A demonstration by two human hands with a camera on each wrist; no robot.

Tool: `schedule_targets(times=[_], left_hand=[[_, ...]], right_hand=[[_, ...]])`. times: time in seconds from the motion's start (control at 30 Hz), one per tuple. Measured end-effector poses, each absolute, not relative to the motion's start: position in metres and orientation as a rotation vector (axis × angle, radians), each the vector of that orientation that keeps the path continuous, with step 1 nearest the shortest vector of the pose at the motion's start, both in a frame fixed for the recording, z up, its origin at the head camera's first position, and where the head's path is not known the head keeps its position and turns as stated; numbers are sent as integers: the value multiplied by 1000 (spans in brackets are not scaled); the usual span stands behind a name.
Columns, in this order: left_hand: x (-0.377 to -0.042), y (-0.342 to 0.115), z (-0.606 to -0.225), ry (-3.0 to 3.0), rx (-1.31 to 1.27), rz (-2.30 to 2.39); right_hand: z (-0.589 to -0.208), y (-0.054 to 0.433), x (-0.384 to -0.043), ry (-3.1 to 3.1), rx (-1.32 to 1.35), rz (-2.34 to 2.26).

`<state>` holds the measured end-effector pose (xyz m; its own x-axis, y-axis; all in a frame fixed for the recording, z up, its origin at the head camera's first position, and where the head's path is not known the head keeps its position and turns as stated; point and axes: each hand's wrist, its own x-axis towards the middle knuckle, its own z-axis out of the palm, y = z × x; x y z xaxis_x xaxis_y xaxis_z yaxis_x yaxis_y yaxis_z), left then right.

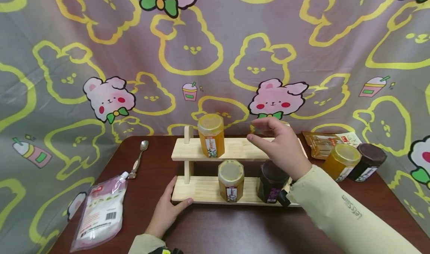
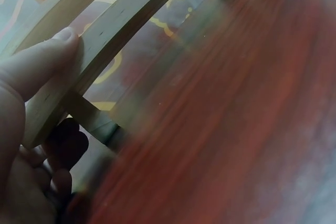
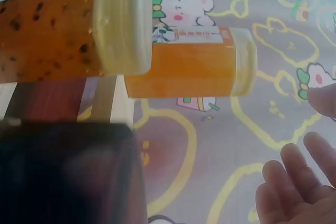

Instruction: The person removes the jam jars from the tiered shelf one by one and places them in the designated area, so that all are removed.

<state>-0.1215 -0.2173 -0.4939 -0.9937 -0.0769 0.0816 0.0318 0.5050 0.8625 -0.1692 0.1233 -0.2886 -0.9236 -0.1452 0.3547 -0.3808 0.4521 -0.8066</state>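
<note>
A two-tier wooden shelf (image 1: 246, 151) stands on the table. My left hand (image 1: 168, 209) grips the left end of its lower board, thumb over the edge and fingers beneath, as the left wrist view shows. My right hand (image 1: 280, 145) is raised over the right part of the upper board, fingers apart from the thumb and holding nothing. An orange jar (image 1: 211, 136) sits at the left of the upper board. On the lower board stand an amber jar with dark specks (image 1: 231, 181) and a dark jar (image 1: 270, 183), the latter partly behind my right forearm.
Right of the shelf are another orange jar (image 1: 342, 162), a dark jar (image 1: 367, 162) and a brown packet (image 1: 319, 143). At left lie a white spouted pouch (image 1: 102, 211) and a spoon (image 1: 138, 160). A patterned curtain (image 1: 208, 59) hangs close behind.
</note>
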Motion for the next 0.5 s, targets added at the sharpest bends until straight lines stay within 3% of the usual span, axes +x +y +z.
schedule_targets(times=[0.5], left_hand=[[-122,-219,-497,-2607,26,-1509]], right_hand=[[-281,73,-189,-2509,526,1600]])
